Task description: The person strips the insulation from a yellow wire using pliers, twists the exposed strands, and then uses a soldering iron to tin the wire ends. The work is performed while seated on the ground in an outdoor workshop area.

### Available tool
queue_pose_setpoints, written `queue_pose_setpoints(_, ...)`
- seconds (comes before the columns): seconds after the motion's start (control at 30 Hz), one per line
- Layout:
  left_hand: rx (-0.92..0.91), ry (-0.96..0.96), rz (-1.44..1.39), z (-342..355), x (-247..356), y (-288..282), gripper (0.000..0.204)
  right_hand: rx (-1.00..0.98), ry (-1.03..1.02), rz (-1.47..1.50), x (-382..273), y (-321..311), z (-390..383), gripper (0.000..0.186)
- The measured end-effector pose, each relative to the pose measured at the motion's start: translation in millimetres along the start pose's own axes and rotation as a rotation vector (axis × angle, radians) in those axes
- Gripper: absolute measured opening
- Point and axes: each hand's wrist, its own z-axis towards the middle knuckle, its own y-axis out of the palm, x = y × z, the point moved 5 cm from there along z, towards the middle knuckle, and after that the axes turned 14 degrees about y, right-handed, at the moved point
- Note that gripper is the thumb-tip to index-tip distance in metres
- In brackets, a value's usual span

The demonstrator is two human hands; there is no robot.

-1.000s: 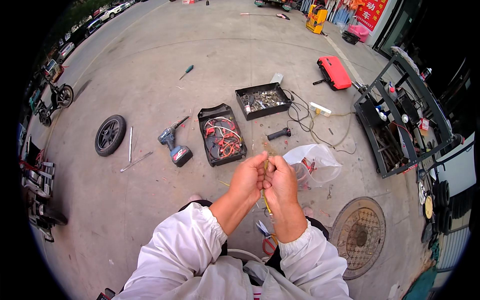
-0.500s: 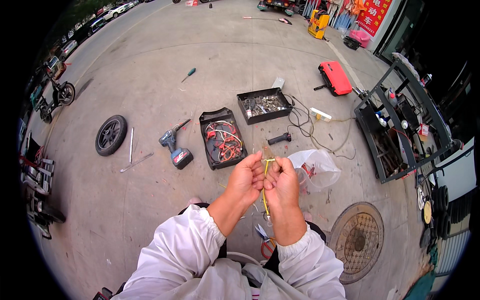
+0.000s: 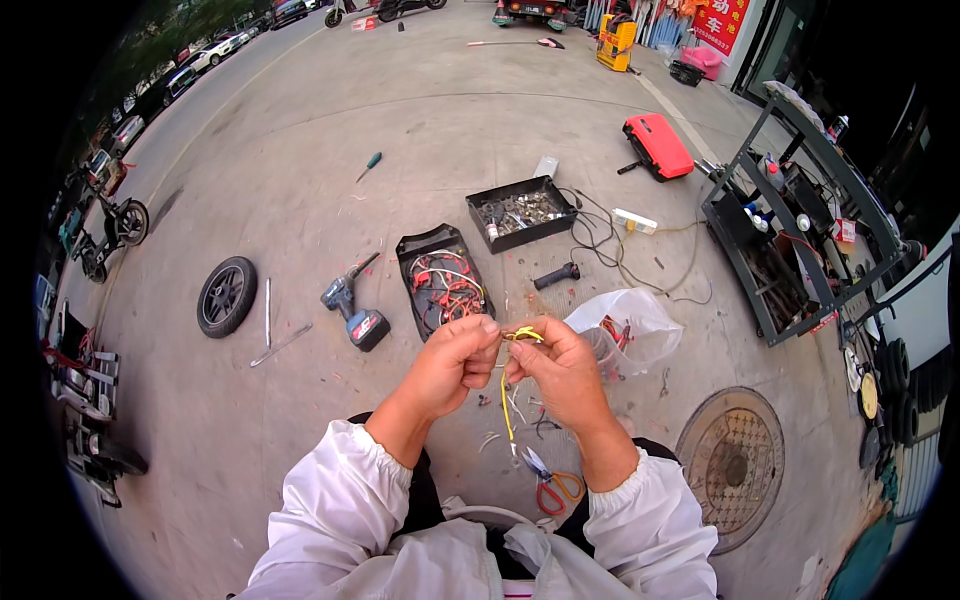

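Both hands meet in front of me around a thin yellow wire (image 3: 506, 405). My right hand (image 3: 560, 372) pinches it near a bend, with a short yellow loop showing above the fingers. My left hand (image 3: 455, 368) is closed, its thumb and fingertip pinching the brownish end beside the right fingertips. The wire's long part hangs below the hands, ending in a small pale metal tip. Just under that tip, scissors (image 3: 552, 488) with red-orange handles lie on the ground, blades partly apart. Short wire scraps lie around them.
Ahead are a black tray of tangled wires (image 3: 405, 265), a black bin of small metal parts (image 3: 520, 236) and a cordless drill (image 3: 352, 315). A clear plastic bag (image 3: 645, 325) sits right of my hands. A wheel (image 3: 227, 297) lies left; a metal cart (image 3: 735, 245) stands right, beyond a manhole cover (image 3: 732, 470).
My hands have moved slightly down and drawn apart at the wrists. The yellow wire's upper part, upright before, is now folded over between my fingertips. The view has shifted slightly.
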Motion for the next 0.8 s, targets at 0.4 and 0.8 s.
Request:
queue_pose_setpoints(0.4, -0.239, 0.260, 0.870, -24, 13, -6, 0.014, -0.268, 0.226, -0.326, 15, -9, -13, 0.014)
queue_pose_setpoints(0.8, -0.103, -0.062, 0.707, -27, 0, -17, 0.020, 0.134, -0.326, -0.634, 6, 6, -17, 0.015)
